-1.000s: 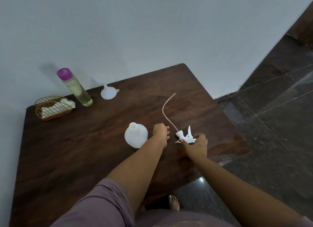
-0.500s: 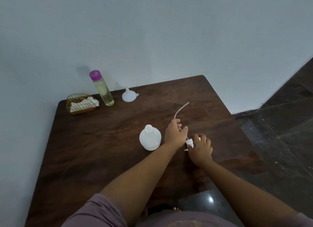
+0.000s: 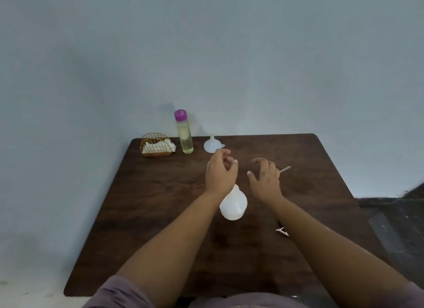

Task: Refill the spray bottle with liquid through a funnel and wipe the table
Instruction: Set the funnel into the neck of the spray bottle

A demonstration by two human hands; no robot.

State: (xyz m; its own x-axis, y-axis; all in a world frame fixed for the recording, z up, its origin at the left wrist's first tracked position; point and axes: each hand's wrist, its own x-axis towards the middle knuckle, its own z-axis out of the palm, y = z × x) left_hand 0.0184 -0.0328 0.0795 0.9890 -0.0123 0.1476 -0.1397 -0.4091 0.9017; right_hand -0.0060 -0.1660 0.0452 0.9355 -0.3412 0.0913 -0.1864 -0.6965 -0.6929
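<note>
Table point(image 3: 160, 216) under empty hands point(image 3: 243, 177)

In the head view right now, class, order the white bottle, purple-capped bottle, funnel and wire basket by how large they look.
1. White bottle, though it is nearest.
2. Wire basket and purple-capped bottle: too alike to rank.
3. Funnel.

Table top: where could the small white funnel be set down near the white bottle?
Bare dark wood table lies left of the white plastic bottle. Crowded: back edge, with gold wire basket, purple-capped bottle, white funnel.
</note>
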